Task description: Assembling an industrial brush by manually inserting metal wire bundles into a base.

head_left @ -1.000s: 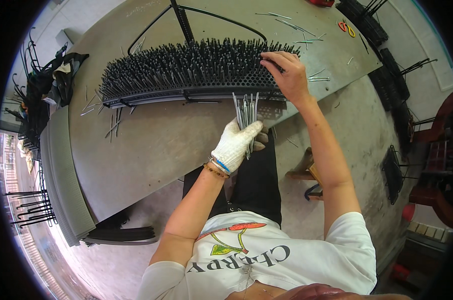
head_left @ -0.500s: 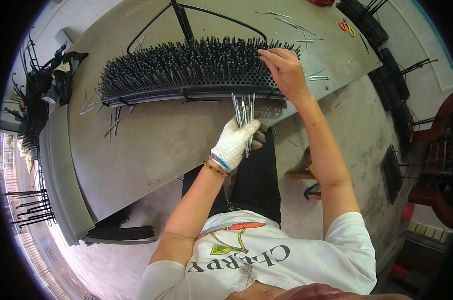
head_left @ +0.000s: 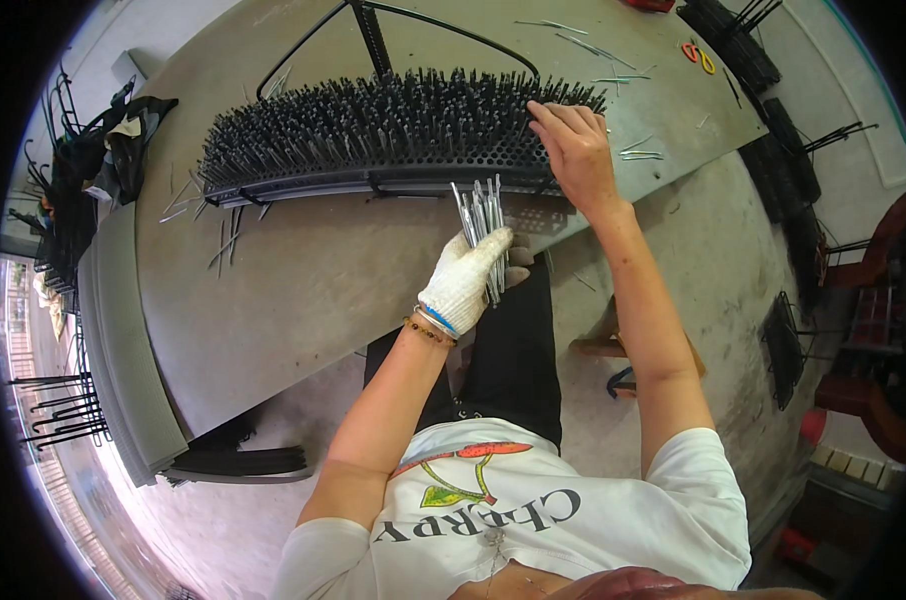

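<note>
A long black perforated rack (head_left: 443, 163) stands on the table, its holes packed with upright black-tipped pins (head_left: 363, 115). Bare rows of holes show along its front right part. My left hand (head_left: 461, 282), in a white knit glove, is closed around a bundle of thin silvery metal rods (head_left: 482, 215) just in front of the rack. The rods fan out slightly at their upper ends. My bare right hand (head_left: 581, 158) is over the rack's right end, with thumb and fingers pinched together among the pins. Whatever lies between those fingertips is too small to make out.
Loose rods (head_left: 613, 78) lie scattered on the grey table (head_left: 273, 320), at both ends of the rack. Scissors (head_left: 699, 58) with red and yellow handles lie far right. Stacked grey perforated sheets (head_left: 123, 340) hang by the left edge. A wooden stool (head_left: 598, 347) stands below right.
My left hand has shifted slightly up and to the left, with the rod bundle tilting left. My right hand has moved a little to the right along the rack, still pinched.
</note>
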The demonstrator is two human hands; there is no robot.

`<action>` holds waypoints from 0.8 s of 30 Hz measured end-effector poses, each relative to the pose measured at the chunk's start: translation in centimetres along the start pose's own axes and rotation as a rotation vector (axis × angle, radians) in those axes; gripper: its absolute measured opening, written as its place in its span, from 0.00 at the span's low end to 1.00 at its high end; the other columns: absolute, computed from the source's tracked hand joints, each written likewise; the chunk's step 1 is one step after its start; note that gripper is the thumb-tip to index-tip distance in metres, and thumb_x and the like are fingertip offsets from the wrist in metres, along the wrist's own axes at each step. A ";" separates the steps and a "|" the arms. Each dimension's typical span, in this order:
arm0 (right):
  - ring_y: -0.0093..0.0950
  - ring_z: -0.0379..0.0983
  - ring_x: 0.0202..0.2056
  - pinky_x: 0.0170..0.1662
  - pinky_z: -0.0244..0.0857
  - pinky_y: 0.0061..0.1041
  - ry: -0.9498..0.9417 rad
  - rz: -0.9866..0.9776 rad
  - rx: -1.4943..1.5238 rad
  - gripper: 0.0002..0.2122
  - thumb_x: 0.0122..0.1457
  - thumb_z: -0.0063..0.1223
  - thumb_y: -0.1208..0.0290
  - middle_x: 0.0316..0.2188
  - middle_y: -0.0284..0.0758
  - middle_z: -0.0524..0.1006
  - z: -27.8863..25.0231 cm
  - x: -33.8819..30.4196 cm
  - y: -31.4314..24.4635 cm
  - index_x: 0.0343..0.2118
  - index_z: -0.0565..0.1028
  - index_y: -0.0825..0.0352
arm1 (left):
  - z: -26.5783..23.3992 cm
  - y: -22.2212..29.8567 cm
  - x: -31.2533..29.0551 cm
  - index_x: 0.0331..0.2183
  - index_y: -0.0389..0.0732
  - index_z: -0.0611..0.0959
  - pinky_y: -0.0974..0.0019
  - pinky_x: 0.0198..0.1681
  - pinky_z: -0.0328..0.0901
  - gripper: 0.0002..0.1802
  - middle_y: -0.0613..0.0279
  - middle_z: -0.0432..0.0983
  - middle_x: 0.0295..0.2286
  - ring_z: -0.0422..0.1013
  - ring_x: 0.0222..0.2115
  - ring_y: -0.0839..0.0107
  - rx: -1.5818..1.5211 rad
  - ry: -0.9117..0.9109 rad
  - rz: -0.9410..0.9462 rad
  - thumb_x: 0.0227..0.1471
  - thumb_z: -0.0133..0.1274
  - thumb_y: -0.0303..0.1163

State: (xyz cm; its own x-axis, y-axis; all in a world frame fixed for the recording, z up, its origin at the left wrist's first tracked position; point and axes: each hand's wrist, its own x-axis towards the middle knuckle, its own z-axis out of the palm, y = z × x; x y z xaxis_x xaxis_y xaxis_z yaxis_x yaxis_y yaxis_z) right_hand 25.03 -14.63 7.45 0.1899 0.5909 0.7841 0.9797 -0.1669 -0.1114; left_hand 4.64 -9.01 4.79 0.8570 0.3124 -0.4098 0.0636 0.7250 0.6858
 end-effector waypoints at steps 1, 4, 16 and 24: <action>0.33 0.73 0.30 0.38 0.65 0.27 0.057 -0.006 0.009 0.08 0.52 0.58 0.75 0.30 0.36 0.78 0.0 0.0 0.2 0.36 0.79 0.67 | 0.0 0.0 0.0 0.43 0.35 0.74 0.68 0.34 0.73 0.16 0.56 0.76 0.35 0.75 0.32 0.70 0.000 0.002 0.000 0.56 0.52 0.34; 0.28 0.73 0.30 0.36 0.65 0.24 -0.028 0.164 0.202 0.08 0.53 0.59 0.74 0.30 0.35 0.78 -1.2 -0.3 -1.9 0.36 0.80 0.68 | 0.3 0.5 -0.6 0.42 0.35 0.75 0.68 0.34 0.73 0.15 0.57 0.76 0.34 0.74 0.32 0.70 0.006 -0.019 0.023 0.57 0.52 0.35; 0.15 0.70 0.27 0.32 0.63 0.14 -0.284 1.020 1.059 0.09 0.57 0.57 0.70 0.26 0.28 0.77 -2.5 -0.2 -3.1 0.35 0.79 0.71 | -0.4 0.4 -0.3 0.42 0.34 0.76 0.71 0.30 0.71 0.16 0.59 0.76 0.33 0.74 0.29 0.73 0.151 0.024 0.057 0.56 0.52 0.36; 0.14 0.72 0.32 0.38 0.66 0.13 0.038 0.670 0.708 0.08 0.59 0.55 0.74 0.30 0.30 0.79 0.3 1.5 -0.4 0.38 0.77 0.73 | -0.1 0.0 -0.4 0.40 0.34 0.75 0.71 0.32 0.72 0.15 0.59 0.76 0.32 0.73 0.29 0.74 0.155 -0.015 0.061 0.54 0.55 0.35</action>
State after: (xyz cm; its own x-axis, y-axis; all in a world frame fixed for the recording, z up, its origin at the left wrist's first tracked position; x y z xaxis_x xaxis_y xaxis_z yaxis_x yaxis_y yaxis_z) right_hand 24.96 -13.48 8.50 0.7319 0.5181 0.4426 0.4844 0.0612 -0.8727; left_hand 4.19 -9.08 4.86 0.8692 0.3429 -0.3561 0.0881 0.6015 0.7940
